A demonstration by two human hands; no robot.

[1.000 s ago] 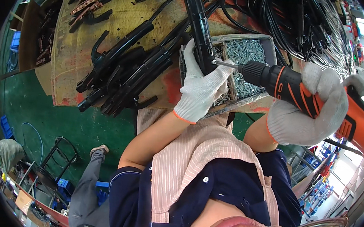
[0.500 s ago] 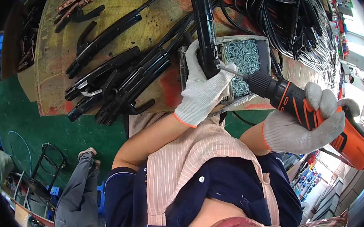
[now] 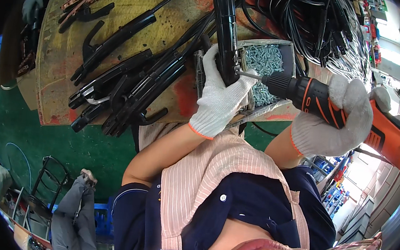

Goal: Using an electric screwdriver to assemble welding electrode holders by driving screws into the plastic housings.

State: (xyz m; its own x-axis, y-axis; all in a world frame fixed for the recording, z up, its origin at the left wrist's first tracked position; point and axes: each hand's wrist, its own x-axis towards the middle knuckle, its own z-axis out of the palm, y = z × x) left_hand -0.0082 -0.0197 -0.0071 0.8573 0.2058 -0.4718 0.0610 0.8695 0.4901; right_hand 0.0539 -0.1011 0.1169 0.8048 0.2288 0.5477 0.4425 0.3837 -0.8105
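Head view: by the screw box [image 3: 288, 61], left fingers [image 3: 210, 61] clasped a black handle [image 3: 225, 27], right fingers [image 3: 358, 98] a driver [image 3: 311, 94]; likely screwdriving demanded steady alignment.

white knitted gloves [image 3: 219, 105] with orange edging [image 3: 200, 131] are worn, and a navy short-sleeved shirt [image 3: 134, 221] (a white button [image 3: 223, 197] is shown) is covered by a pink striped apron [image 3: 199, 184].

Another person's grey-trousered legs [image 3: 72, 217], green floor [image 3: 100, 155]

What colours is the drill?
The drill is orange and black, seen best in the head view.
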